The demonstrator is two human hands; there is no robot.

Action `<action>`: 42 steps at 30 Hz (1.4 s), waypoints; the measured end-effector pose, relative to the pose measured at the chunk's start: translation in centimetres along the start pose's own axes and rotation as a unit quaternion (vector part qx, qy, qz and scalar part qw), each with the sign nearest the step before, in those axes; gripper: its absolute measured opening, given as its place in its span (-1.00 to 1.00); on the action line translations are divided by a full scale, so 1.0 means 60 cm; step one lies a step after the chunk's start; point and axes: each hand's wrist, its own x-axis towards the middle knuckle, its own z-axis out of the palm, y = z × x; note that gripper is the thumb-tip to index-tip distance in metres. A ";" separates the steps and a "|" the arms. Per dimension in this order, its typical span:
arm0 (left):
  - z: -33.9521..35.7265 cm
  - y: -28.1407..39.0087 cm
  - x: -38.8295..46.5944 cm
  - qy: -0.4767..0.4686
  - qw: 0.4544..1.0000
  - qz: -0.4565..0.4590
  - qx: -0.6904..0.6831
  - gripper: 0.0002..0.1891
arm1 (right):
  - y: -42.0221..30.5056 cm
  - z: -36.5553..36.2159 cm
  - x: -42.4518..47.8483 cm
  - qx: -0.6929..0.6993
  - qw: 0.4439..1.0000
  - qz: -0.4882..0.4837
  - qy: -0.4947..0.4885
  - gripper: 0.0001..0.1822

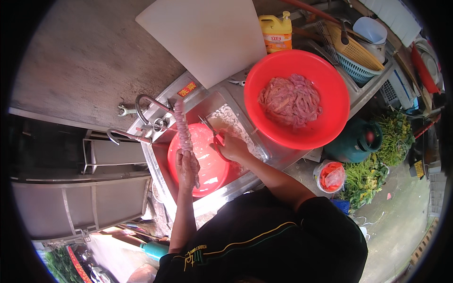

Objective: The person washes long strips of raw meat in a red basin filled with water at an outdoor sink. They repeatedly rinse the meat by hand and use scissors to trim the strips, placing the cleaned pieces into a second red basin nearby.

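Note:
My left hand (185, 167) is closed around a long, pale pink, ruffled length of what looks like animal intestine (183, 129). It stands up above the fist, and a loose end hangs below. Its top is close to the tap spout (161, 104); I cannot tell whether they touch. Red-handled scissors (216, 138) are in my right hand (235, 148), their blades pointing away from me. Beneath both hands a red plastic basin (208, 159) with liquid sits in the stainless-steel sink (221, 189). Whitish scraps (231, 120) lie in the sink beside it.
A large red basin (332, 95) right of the sink holds a pile of raw pinkish intestines (290, 100). Behind are a white board (208, 39), a yellow detergent jug (277, 33) and pliers (236, 82). A gas cylinder (354, 139) and leafy greens (364, 180) stand at right.

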 end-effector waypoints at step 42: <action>-0.070 -0.055 -0.042 0.037 0.998 -0.007 -0.054 -0.88 | 0.089 -0.073 -0.019 -0.199 0.978 -0.033 0.056 -0.38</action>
